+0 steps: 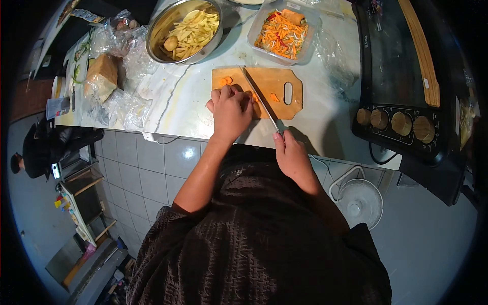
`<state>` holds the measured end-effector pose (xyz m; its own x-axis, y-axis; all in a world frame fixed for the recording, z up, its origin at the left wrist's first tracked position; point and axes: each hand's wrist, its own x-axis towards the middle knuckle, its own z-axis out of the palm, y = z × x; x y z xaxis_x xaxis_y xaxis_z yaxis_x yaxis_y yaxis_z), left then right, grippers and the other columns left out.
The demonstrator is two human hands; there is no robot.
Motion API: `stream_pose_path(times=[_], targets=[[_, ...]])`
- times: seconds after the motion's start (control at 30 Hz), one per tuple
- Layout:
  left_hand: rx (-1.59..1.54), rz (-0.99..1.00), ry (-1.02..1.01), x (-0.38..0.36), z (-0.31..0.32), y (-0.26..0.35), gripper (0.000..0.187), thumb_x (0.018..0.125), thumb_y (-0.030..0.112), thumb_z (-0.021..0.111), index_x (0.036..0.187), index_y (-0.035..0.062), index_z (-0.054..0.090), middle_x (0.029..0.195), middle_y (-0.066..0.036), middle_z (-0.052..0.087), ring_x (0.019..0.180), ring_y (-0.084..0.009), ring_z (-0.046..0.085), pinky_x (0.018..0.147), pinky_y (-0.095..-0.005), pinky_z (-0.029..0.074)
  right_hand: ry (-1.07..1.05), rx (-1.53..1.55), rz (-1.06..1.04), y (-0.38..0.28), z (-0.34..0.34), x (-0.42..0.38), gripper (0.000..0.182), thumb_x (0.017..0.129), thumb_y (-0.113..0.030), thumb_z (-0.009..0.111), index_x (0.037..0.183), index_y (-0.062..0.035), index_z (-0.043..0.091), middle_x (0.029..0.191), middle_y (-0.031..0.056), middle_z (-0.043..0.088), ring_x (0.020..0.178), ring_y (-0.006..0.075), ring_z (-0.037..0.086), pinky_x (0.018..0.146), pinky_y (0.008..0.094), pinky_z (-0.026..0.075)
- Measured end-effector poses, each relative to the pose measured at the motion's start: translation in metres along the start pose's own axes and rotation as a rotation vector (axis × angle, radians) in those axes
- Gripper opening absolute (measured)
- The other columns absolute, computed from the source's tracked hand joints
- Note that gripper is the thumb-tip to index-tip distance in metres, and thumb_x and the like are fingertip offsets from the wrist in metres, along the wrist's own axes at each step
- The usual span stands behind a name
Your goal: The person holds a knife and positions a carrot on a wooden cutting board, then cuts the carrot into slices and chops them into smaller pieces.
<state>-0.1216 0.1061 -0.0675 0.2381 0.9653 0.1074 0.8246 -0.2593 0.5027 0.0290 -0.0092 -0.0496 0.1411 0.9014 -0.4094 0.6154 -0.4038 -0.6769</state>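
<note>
On the wooden cutting board [268, 77], my left hand [231, 112] is curled down with bent fingers over a piece of carrot [255, 96], most of it hidden beneath them. My right hand [294, 155] is closed round the handle of a long kitchen knife [261, 97]. Its blade slants across the board, just right of my left fingers and beside the carrot. A few round carrot slices [225, 81] lie past my left fingertips. To the right of the blade are thin orange carrot strips [274, 97].
Behind the board stand a steel bowl [152, 43] of cut potatoes and a plastic container [291, 61] of shredded carrot. Bread [102, 76] and plastic bags [131, 109] are at left. An oven [399, 76] borders the right; a fan [360, 203] stands below. A person [43, 147] sits far left.
</note>
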Motion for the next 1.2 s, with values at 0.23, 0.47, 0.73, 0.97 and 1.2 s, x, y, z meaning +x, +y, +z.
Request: stream_pose_path(times=[0.23,0.47,0.73,0.97,1.2], targets=[[0.061,-0.077,-0.025,0.004,0.000,0.006,0.014,0.078,0.024,0.071,0.085,0.0114,0.073,0.098,-0.006,0.059,0.101,-0.0306,0.044,0.082,-0.0462,0.030,0.090,-0.044,0.029,0.002,0.004,0.002,0.035,0.099,-0.034,0.042,0.096,-0.0006,0.052,0.083,0.0278,0.061,0.082,0.0501,0.056,0.072,0.0567,0.042],[0.027,-0.069,-0.019,0.004,0.000,0.008,0.015,0.078,0.024,0.071,0.084,0.0106,0.073,0.098,-0.005,0.059,0.100,-0.0311,0.044,0.082,-0.0460,0.029,0.118,-0.037,0.030,-0.003,0.002,0.003,0.035,0.099,-0.034,0.041,0.098,-0.0010,0.052,0.083,0.0276,0.062,0.081,0.0514,0.056,0.072,0.0573,0.043],[0.006,-0.110,0.013,0.001,0.006,0.005,0.014,0.076,0.022,0.072,0.082,0.0094,0.071,0.097,-0.006,0.059,0.099,-0.0311,0.044,0.080,-0.0450,0.029,0.115,-0.009,-0.046,-0.009,0.012,0.013,0.035,0.100,-0.033,0.040,0.095,0.0004,0.051,0.082,0.0277,0.062,0.080,0.0499,0.057,0.070,0.0572,0.043],[-0.049,-0.083,0.028,-0.001,0.013,-0.001,0.012,0.077,0.021,0.071,0.080,0.0093,0.069,0.092,-0.007,0.058,0.097,-0.0309,0.044,0.079,-0.0449,0.029,0.088,0.024,-0.033,-0.014,0.015,0.013,0.035,0.100,-0.033,0.039,0.094,-0.0002,0.049,0.079,0.0286,0.061,0.077,0.0503,0.057,0.068,0.0573,0.044],[-0.108,-0.042,0.050,-0.002,0.014,-0.004,0.010,0.079,0.020,0.070,0.078,0.0100,0.069,0.089,-0.004,0.057,0.094,-0.0279,0.044,0.078,-0.0426,0.028,0.098,-0.007,0.006,-0.022,0.018,0.014,0.035,0.100,-0.032,0.041,0.092,0.0018,0.049,0.075,0.0290,0.062,0.073,0.0497,0.060,0.067,0.0566,0.047]])
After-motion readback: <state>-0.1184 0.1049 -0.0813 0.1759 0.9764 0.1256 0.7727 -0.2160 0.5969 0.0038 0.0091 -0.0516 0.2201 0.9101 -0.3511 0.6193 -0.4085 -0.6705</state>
